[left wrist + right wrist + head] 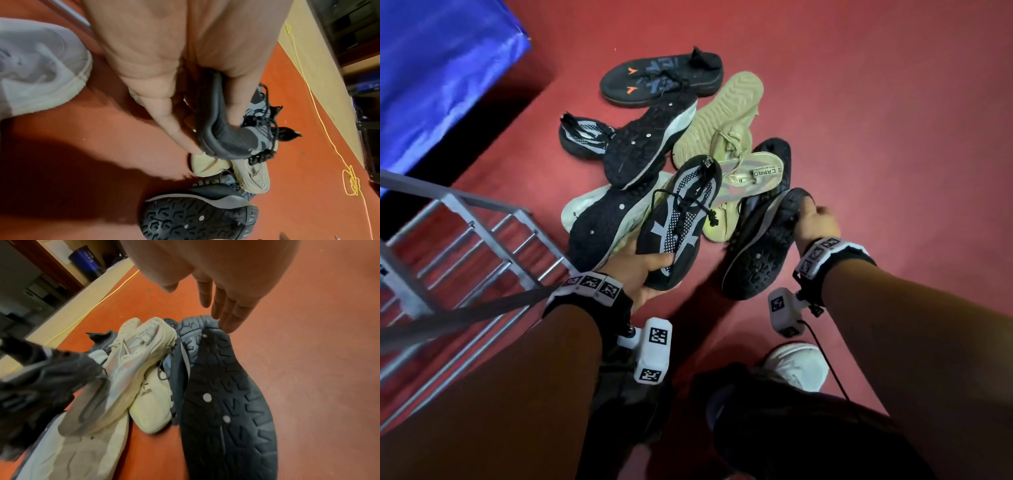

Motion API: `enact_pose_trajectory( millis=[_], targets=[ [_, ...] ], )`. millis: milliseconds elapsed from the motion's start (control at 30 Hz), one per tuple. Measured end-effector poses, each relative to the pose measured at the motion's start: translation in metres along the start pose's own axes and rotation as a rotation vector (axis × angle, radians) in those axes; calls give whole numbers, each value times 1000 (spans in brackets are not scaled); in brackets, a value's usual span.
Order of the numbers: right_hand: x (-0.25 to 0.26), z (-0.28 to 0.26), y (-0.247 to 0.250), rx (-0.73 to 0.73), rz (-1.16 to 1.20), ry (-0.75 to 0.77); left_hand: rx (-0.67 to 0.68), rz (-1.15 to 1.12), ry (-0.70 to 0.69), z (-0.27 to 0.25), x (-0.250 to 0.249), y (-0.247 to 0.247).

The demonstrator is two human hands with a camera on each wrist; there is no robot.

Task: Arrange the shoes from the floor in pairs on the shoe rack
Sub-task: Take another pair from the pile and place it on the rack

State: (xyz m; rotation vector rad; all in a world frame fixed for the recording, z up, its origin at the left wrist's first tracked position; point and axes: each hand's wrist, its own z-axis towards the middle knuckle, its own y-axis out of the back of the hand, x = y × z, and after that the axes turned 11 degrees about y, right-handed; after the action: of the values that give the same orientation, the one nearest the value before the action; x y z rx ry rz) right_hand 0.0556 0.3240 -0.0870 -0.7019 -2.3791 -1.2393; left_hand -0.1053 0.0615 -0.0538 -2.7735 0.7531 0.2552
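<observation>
A pile of shoes lies on the red floor. My left hand (645, 274) grips one end of a black and grey knit shoe (678, 219), thumb on top and fingers underneath, and holds it above the pile. The left wrist view shows the same pinch on the knit shoe (232, 139). My right hand (816, 219) reaches to a dark shoe with a lugged black sole (760, 246) lying on its side. Its straight fingers (226, 313) touch the end of that sole (222, 394). The grey metal shoe rack (465, 236) stands at the left.
The pile also holds a black shoe with orange marks (661, 80), beige shoes (722, 116), two upturned black-soled shoes (650, 144) and a second knit shoe (582, 137). Blue fabric (441, 68) lies beyond the rack. My white sneaker (798, 366) is below; a yellow cable (349, 178) lies farther off.
</observation>
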Motion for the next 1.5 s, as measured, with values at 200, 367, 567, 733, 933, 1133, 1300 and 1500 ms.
enact_pose_trajectory(
  millis=[200,367,567,733,933,1133,1300,1500],
  targets=[
    [-41,-11,-30,163,76,12,9,88,6,7,15,-11],
    [-115,11,-78,196,132,42,-80,165,-27,9,19,-16],
    [-54,-50,-58,221,-123,-112,-112,216,-83,17,16,-18],
    [-65,-47,-53,181,-124,-68,-112,245,-83,16,13,-22],
    [-48,-41,-56,201,-165,-87,-146,240,-122,16,13,-16],
    [-59,-32,-63,144,-54,-49,-166,264,-91,19,15,-3],
    [-109,-13,-22,87,703,-222,-158,224,-91,24,17,-14],
    [-97,-28,-7,159,990,-341,-119,201,-95,20,19,-19]
  ],
)
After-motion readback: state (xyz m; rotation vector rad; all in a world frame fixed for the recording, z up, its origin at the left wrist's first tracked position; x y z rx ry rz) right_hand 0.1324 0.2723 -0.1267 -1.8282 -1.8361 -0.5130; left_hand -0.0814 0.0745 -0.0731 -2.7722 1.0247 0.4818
